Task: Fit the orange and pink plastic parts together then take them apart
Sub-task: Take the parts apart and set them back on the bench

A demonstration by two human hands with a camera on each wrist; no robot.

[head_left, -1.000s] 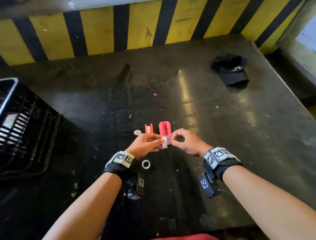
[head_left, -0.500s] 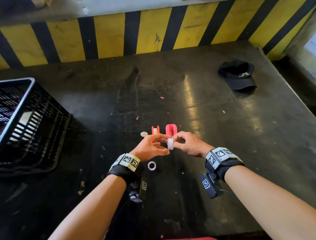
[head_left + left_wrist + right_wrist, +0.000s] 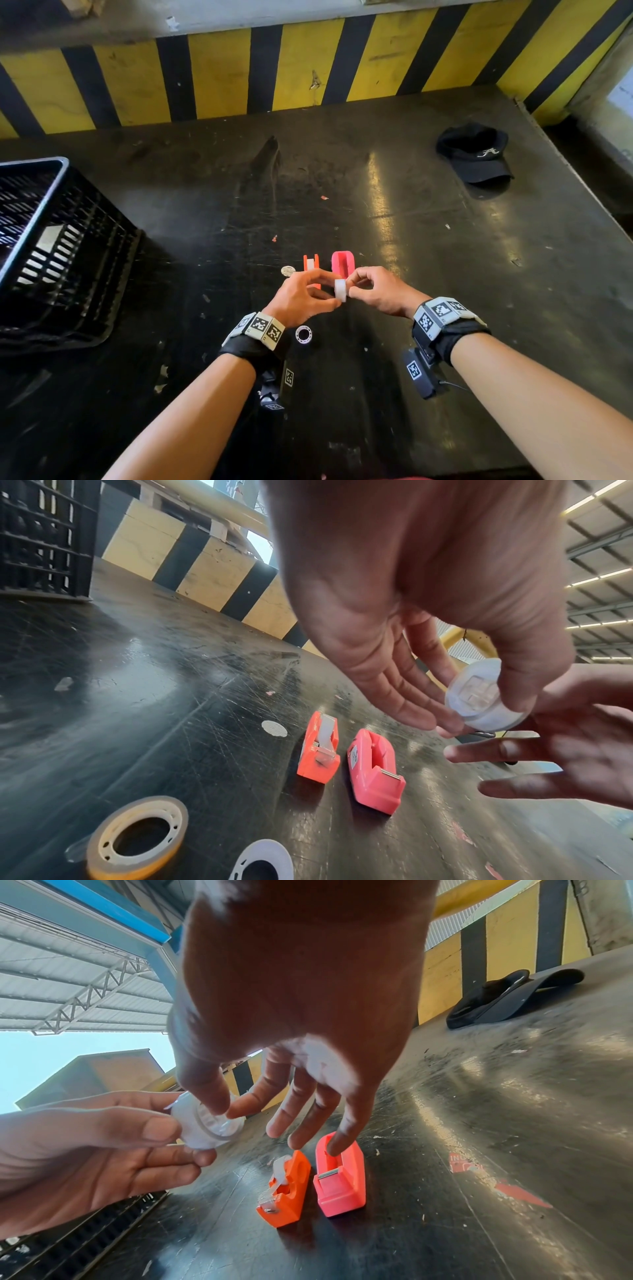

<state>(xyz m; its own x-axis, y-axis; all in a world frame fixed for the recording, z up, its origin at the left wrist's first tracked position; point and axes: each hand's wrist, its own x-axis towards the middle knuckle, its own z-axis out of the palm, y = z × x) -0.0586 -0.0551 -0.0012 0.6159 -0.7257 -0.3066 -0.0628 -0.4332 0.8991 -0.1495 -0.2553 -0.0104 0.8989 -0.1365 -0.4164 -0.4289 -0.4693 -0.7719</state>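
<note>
An orange tape dispenser [image 3: 311, 265] with a white roll in it stands on the black table. The pink dispenser [image 3: 343, 263] stands just to its right, its cavity empty. Both show close in the left wrist view, orange dispenser [image 3: 318, 750] beside pink dispenser [image 3: 373, 769]. Slightly nearer to me and above the table, a white plastic spool [image 3: 340, 289] is held between both hands. My left hand [image 3: 327, 289] pinches it with thumb and fingers. My right hand [image 3: 354, 286] pinches its other side between thumb and index; its other fingers [image 3: 298, 1118] hang spread above the pink dispenser [image 3: 339, 1177].
A tape ring [image 3: 304, 334] lies near my left wrist, with a tape roll [image 3: 137, 837] beside it. A small white disc [image 3: 288, 271] lies left of the orange dispenser. A black crate [image 3: 51, 246] stands at the left, a black cap [image 3: 476, 154] far right, a striped wall behind.
Both hands keep the white spool between them and their fingers have shifted on it. The two dispensers have not moved. The head view has tilted slightly.
</note>
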